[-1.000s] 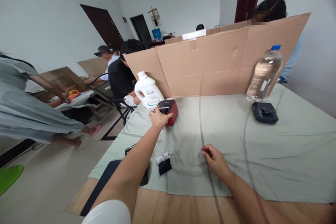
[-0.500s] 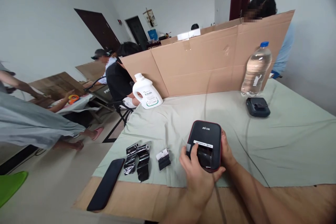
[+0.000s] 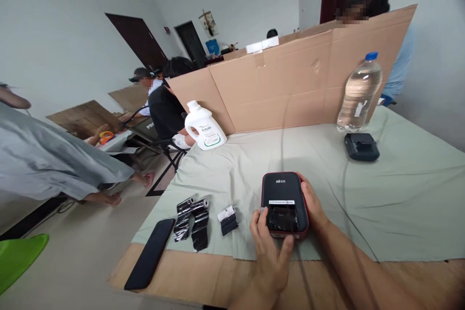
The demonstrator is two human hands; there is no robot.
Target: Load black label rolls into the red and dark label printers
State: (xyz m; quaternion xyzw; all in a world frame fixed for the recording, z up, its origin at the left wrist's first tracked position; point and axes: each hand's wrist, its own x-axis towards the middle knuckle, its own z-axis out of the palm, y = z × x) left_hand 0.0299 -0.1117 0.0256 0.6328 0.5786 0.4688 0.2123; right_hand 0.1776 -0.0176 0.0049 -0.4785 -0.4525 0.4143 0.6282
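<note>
A black handheld label printer (image 3: 281, 188) with a red rim, white strip and dark glossy window is in front of me on the green cloth. My right hand (image 3: 315, 206) wraps its right side. Around its near left corner is my left hand (image 3: 271, 247), fingers at the left edge and thumb at the front edge. A small grey bit shows by the left fingertips; I cannot make out what it is. To the left lie two glossy black ribbon rolls (image 3: 192, 223) and a smaller black-and-white roll (image 3: 227, 219).
A black phone (image 3: 149, 254) lies at the table's front left edge. A white jug (image 3: 205, 126) stands at back left. At right are a water bottle (image 3: 359, 92) and a second dark device (image 3: 361, 146). A cardboard screen (image 3: 272, 92) closes the back; people are beyond and to the left.
The printer now sits slightly lower and straighter in view. My left fingers have slid off its window edge toward the left side, and the thumb has moved to the front edge.
</note>
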